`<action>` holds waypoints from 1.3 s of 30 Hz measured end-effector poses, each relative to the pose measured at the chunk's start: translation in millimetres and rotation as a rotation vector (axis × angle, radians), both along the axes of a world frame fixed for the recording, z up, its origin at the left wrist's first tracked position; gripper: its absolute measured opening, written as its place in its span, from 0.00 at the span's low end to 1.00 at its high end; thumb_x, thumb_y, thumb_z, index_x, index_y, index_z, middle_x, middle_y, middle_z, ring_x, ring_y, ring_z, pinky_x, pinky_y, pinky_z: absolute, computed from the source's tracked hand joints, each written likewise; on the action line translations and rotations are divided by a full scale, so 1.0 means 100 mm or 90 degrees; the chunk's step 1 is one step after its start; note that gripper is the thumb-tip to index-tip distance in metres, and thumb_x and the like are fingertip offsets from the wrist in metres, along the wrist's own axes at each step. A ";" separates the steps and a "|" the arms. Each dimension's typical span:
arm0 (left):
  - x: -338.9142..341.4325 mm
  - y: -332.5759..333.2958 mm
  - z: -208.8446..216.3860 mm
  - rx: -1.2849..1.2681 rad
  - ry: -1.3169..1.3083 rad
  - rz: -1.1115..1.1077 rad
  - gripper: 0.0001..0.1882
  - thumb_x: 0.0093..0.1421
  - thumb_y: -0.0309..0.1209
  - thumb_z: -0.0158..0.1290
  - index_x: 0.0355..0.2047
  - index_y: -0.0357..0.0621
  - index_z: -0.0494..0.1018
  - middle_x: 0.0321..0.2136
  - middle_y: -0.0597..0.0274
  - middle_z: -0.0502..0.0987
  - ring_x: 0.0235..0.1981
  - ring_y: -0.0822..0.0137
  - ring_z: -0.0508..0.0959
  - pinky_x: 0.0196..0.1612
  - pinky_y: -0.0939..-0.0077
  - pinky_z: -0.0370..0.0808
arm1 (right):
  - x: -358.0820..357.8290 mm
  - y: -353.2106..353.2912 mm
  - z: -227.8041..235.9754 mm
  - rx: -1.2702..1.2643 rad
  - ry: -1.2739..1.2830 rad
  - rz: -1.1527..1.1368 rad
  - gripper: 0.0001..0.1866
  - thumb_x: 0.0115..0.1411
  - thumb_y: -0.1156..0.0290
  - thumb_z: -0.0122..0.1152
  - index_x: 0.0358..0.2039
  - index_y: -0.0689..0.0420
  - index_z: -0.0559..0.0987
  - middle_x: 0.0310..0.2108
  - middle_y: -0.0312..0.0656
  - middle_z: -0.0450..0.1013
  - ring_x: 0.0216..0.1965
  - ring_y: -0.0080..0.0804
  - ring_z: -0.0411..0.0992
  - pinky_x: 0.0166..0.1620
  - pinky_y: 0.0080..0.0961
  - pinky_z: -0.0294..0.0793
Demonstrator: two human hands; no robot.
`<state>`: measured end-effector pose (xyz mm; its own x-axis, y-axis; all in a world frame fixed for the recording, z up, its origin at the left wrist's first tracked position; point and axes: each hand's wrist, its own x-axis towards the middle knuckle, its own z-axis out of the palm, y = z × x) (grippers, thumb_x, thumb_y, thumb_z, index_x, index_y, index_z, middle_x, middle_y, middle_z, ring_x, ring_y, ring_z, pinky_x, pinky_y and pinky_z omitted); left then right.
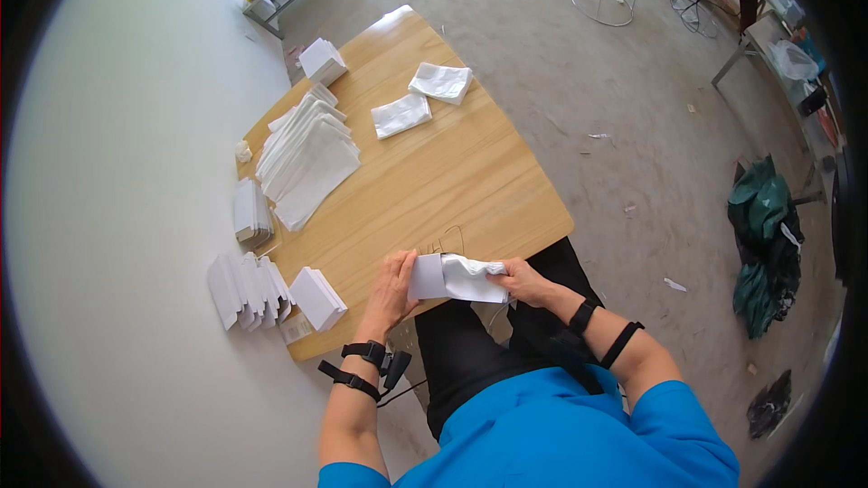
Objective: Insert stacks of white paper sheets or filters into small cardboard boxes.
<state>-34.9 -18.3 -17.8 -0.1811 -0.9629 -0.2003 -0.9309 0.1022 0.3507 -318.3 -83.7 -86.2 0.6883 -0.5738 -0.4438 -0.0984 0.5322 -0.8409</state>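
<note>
At the bench's (443,183) near edge, the left grip (393,287) closes on a white carton (426,277); rightward, in line, a crumpled white packet (468,280) lies lengthwise left-to-right, its far end pinched by the right grip (523,282).

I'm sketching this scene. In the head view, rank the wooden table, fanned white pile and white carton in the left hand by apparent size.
Wooden table
Fanned white pile
White carton in the left hand

Box (426,277) + packet (472,280) between left hand (391,294) and right hand (528,283), by table (470,167) edge. Carton stack (317,299) off left of hands, fanned sheets (312,167) ahead-left, two bundles (401,117) way up front.
</note>
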 end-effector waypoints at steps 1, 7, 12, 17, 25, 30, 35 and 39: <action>0.01 -0.01 -0.01 -0.035 -0.032 -0.015 0.51 0.40 0.28 0.72 0.64 0.42 0.58 0.61 0.52 0.62 0.62 0.48 0.63 0.66 0.56 0.63 | 0.03 0.02 -0.04 0.034 -0.003 -0.026 0.12 0.69 0.72 0.53 0.48 0.61 0.81 0.35 0.32 0.77 0.35 0.19 0.71 0.40 0.23 0.72; -0.39 0.17 0.11 -0.059 -0.021 0.027 0.36 0.51 0.28 0.64 0.61 0.38 0.65 0.62 0.49 0.65 0.61 0.48 0.68 0.62 0.59 0.69 | 0.06 0.07 0.08 -0.079 0.101 -0.024 0.12 0.68 0.73 0.54 0.48 0.61 0.80 0.33 0.37 0.80 0.33 0.22 0.75 0.37 0.23 0.75; -0.94 0.37 -0.12 -0.078 0.081 0.131 0.26 0.58 0.19 0.49 0.59 0.34 0.68 0.60 0.45 0.69 0.58 0.48 0.73 0.59 0.60 0.72 | 0.16 0.20 0.24 -0.283 0.083 -0.088 0.20 0.56 0.83 0.53 0.48 0.58 0.80 0.38 0.55 0.79 0.41 0.48 0.80 0.42 0.33 0.77; -1.15 0.32 -0.19 -0.067 0.068 0.211 0.31 0.57 0.17 0.45 0.63 0.32 0.63 0.63 0.43 0.66 0.59 0.48 0.72 0.59 0.61 0.71 | 0.19 0.23 0.26 -0.328 0.076 -0.075 0.21 0.55 0.84 0.52 0.49 0.58 0.80 0.37 0.58 0.78 0.40 0.51 0.79 0.42 0.34 0.77; -1.20 0.25 -0.19 -0.110 0.090 0.252 0.22 0.59 0.20 0.48 0.56 0.36 0.70 0.61 0.49 0.69 0.53 0.48 0.76 0.55 0.62 0.75 | 0.19 0.09 0.18 -0.247 0.152 -0.020 0.13 0.59 0.76 0.56 0.45 0.60 0.80 0.34 0.54 0.80 0.36 0.41 0.81 0.39 0.33 0.78; -1.10 0.18 -0.10 -0.154 0.179 0.334 0.16 0.59 0.21 0.52 0.48 0.37 0.74 0.50 0.53 0.76 0.48 0.49 0.78 0.49 0.61 0.76 | 0.16 0.12 0.06 -0.107 0.157 -0.120 0.20 0.56 0.62 0.65 0.45 0.62 0.80 0.35 0.49 0.80 0.37 0.35 0.80 0.42 0.31 0.78; -1.02 0.21 -0.16 -0.128 0.031 0.151 0.13 0.57 0.23 0.55 0.43 0.36 0.77 0.46 0.53 0.77 0.44 0.51 0.77 0.49 0.61 0.75 | 0.15 0.12 0.10 -0.127 0.217 -0.139 0.22 0.55 0.60 0.67 0.44 0.64 0.79 0.36 0.51 0.80 0.37 0.37 0.80 0.42 0.32 0.79; -1.02 0.23 -0.23 -0.159 0.020 0.159 0.12 0.56 0.24 0.56 0.42 0.36 0.78 0.45 0.54 0.77 0.43 0.51 0.76 0.48 0.61 0.75 | 0.12 0.09 0.23 -0.169 0.302 -0.157 0.21 0.54 0.60 0.66 0.40 0.65 0.80 0.33 0.55 0.80 0.35 0.43 0.81 0.40 0.34 0.79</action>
